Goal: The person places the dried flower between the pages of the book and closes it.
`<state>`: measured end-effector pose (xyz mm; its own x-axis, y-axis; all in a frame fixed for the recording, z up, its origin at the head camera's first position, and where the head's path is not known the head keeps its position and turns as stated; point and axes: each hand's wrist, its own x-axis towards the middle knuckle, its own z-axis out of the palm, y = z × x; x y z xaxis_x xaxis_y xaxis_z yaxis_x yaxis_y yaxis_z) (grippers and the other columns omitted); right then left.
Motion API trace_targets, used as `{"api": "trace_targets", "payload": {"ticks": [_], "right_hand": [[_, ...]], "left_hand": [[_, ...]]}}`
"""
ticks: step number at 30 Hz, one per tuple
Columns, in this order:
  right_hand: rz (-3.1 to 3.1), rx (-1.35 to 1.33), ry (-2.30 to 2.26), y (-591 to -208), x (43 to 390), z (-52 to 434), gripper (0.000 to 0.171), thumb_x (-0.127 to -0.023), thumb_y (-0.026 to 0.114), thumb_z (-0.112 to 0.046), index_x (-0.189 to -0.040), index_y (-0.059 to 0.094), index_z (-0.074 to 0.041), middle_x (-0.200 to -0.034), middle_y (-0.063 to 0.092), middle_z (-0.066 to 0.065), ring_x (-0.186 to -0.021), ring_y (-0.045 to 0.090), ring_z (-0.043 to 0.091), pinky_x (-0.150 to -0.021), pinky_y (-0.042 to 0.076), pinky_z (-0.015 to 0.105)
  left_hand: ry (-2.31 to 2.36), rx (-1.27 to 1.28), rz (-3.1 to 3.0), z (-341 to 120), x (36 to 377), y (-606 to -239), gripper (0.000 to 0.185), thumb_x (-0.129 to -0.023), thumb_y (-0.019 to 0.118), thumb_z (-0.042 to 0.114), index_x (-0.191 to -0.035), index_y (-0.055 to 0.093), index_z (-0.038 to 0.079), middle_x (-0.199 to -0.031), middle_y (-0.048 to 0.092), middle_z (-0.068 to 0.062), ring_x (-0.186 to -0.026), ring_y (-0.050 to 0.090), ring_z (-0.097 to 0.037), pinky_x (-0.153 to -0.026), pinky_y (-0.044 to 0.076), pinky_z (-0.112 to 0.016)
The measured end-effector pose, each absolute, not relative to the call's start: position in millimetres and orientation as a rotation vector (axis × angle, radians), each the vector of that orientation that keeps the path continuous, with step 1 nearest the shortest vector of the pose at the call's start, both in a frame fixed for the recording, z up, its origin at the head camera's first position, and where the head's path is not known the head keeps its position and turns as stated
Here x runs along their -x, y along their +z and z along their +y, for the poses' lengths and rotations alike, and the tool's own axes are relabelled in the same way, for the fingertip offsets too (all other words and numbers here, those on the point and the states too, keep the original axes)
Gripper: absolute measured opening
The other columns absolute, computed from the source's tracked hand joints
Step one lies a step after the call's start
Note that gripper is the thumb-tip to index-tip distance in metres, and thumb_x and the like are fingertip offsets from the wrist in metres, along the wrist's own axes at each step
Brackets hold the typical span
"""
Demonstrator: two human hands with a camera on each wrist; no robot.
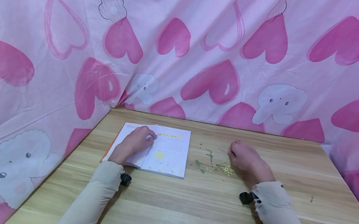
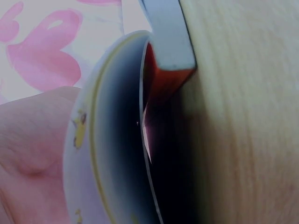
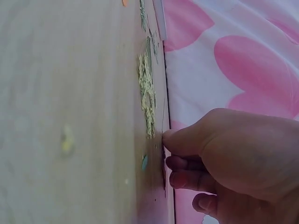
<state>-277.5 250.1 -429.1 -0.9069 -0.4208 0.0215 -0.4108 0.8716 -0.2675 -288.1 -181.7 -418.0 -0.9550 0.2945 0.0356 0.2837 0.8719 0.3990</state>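
Head view: left hand (image 1: 136,142) gripping page (image 1: 138,148)

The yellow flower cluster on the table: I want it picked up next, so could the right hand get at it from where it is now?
Probably yes. The right hand rests just beside the yellow flower cluster, with nothing between them.
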Motion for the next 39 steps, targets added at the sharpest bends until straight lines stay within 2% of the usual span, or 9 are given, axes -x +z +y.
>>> {"api": "trace_targets", "payload": {"ticks": [9,15,22,29,39], "right_hand": [[2.989,0.656,-0.464,-431,279,253,0.017,-0.100,0.055,-0.002,-0.092,0.064,-0.014,-0.096,0.057,0.004,-0.086,0.054,0.021,-0.079,0.051,0.038],[2.968,0.521,-0.575,-426,278,256,0.017,-0.105,0.056,-0.011,-0.098,0.071,-0.015,-0.098,0.063,0.002,-0.087,0.059,0.021,-0.077,0.053,0.035],[2.962,0.460,-0.514,-423,281,260,0.028,-0.091,0.057,-0.004,-0.071,0.069,-0.021,-0.081,0.061,0.000,-0.074,0.055,0.018,-0.061,0.047,0.031],[3.019,0.597,-0.475,-426,284,259,0.018,-0.096,0.064,-0.006,-0.090,0.079,-0.015,-0.090,0.068,0.000,-0.081,0.058,0.018,-0.072,0.051,0.032],[3.023,0.646,-0.474,-432,284,260,0.009,-0.097,0.065,-0.009,-0.092,0.073,-0.011,-0.092,0.066,0.003,-0.082,0.058,0.018,-0.073,0.052,0.034]], "left_hand": [[0.646,-0.439,3.011,-182,288,-419,0.026,-0.102,0.070,0.011,-0.125,0.081,0.006,-0.133,0.075,-0.018,-0.134,0.065,-0.036,-0.117,0.049,-0.054],[0.650,-0.437,3.009,-183,288,-419,0.026,-0.102,0.070,0.011,-0.125,0.081,0.006,-0.133,0.075,-0.018,-0.133,0.065,-0.037,-0.117,0.049,-0.054],[0.642,-0.455,3.020,-183,288,-418,0.026,-0.102,0.069,0.009,-0.124,0.081,0.005,-0.132,0.075,-0.018,-0.133,0.065,-0.037,-0.116,0.050,-0.054],[0.648,-0.429,3.016,-180,286,-415,0.025,-0.102,0.070,0.010,-0.124,0.081,0.005,-0.133,0.074,-0.019,-0.133,0.065,-0.037,-0.117,0.049,-0.055],[0.641,-0.422,3.008,-181,288,-418,0.027,-0.102,0.070,0.012,-0.126,0.080,0.006,-0.135,0.074,-0.018,-0.135,0.064,-0.037,-0.117,0.049,-0.054]]}}
